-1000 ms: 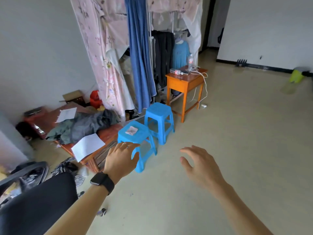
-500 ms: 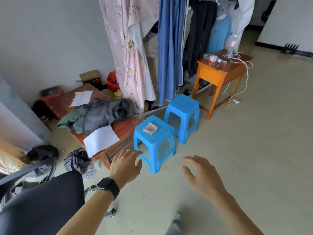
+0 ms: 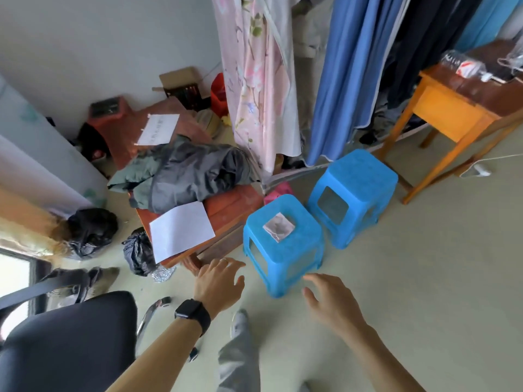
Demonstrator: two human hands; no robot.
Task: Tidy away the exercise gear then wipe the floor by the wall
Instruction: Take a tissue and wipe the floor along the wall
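Stool: near blue stool is my landmark; moulded plastic, I judge it light and stiff, best taken by the seat rim on both sides.
Left hand: empty, fingers spread, near the stool's left leg.
Right hand: empty, fingers loosely spread, just in front of the stool.
Folded square: lies on the stool's seat, beyond both hands; possibly a wiping cloth, soft and light.
Exercise gear: none I can pick out.

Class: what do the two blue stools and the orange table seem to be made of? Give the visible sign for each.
The nearer blue stool and farther blue stool are likely moulded plastic with a faint sheen: one uniform colour, rounded corners, cut-out side windows. The orange table is probably painted or varnished wood, semi-gloss: slim square legs, darker brown top.
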